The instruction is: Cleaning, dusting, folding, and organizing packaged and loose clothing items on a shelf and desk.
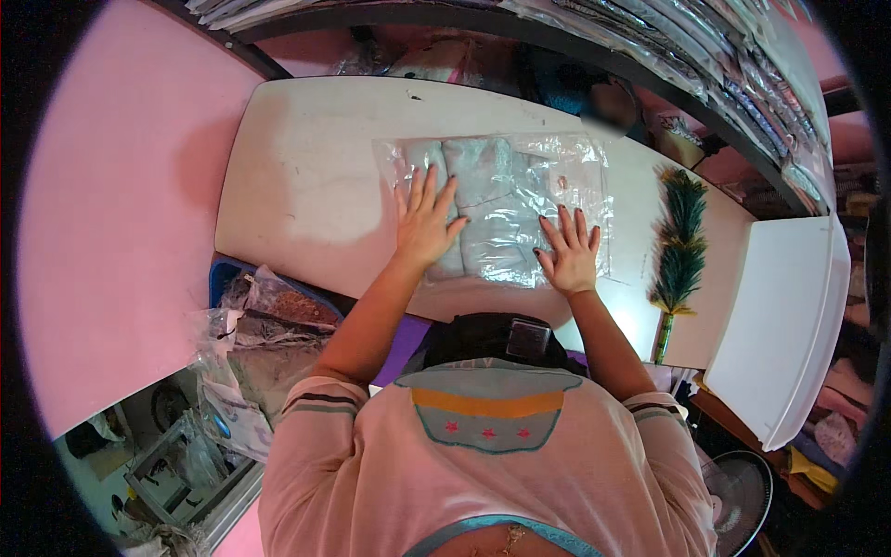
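Note:
A folded light grey-blue garment (480, 181) lies inside a clear plastic bag (581, 157) on the white tabletop (327, 160). My left hand (426, 223) rests flat on the bag's left part, over the folded cloth, fingers spread. Lower on the right, my right hand (572, 254) is laid on the plastic near the garment's right edge, its fingers also apart. Neither hand grips anything. The bag extends to the right beyond the cloth, where only clear film shows. Glare on the plastic hides some of the folds.
A green feather duster (679, 240) lies at the table's right, beside a white panel (773, 313). Bagged garments fill a shelf (668, 42) above the far edge. At lower left, a blue bin (223, 278) holds bagged items. A fan (738, 501) stands lower right.

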### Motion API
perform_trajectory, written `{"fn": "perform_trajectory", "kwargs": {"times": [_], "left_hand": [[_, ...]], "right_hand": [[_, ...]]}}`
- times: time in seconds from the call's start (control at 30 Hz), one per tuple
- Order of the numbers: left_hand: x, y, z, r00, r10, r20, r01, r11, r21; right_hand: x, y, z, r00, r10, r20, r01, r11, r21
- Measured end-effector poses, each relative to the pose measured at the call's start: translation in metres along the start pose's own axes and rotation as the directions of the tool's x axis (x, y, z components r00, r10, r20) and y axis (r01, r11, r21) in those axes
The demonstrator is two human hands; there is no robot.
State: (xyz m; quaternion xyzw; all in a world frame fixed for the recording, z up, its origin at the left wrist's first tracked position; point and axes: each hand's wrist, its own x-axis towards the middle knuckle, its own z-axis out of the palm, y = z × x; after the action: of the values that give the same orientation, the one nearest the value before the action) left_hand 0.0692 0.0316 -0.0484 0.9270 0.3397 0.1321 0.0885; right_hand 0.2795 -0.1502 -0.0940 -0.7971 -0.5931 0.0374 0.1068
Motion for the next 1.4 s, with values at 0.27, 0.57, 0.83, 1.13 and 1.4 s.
{"fn": "perform_trajectory", "kwargs": {"times": [0.27, 0.57, 0.83, 1.13, 1.4], "left_hand": [[-0.023, -0.047, 0.020, 0.971, -0.191, -0.142, 0.163, 0.969, -0.187], [-0.022, -0.061, 0.020, 0.688, -0.490, 0.535, 0.706, 0.277, -0.652], [-0.008, -0.031, 0.022, 0.720, -0.465, 0.516, 0.668, 0.259, -0.698], [0.051, 0.002, -0.152, 0.890, -0.453, -0.050, 0.359, 0.765, -0.535], [-0.008, -0.061, -0.128, 0.891, 0.304, -0.337, -0.252, 0.949, 0.190]], "right_hand": [[-0.003, 0.003, 0.002, 0.998, -0.053, -0.021, 0.054, 0.996, 0.071], [-0.012, 0.030, -0.012, 0.989, -0.001, -0.147, 0.060, 0.915, 0.400], [-0.062, 0.087, -0.033, 0.841, 0.429, -0.330, -0.222, 0.829, 0.514], [-0.128, 0.147, -0.032, 0.609, 0.697, -0.379, -0.354, 0.666, 0.657], [-0.128, 0.163, -0.014, 0.665, 0.622, -0.413, -0.313, 0.734, 0.603]]}}
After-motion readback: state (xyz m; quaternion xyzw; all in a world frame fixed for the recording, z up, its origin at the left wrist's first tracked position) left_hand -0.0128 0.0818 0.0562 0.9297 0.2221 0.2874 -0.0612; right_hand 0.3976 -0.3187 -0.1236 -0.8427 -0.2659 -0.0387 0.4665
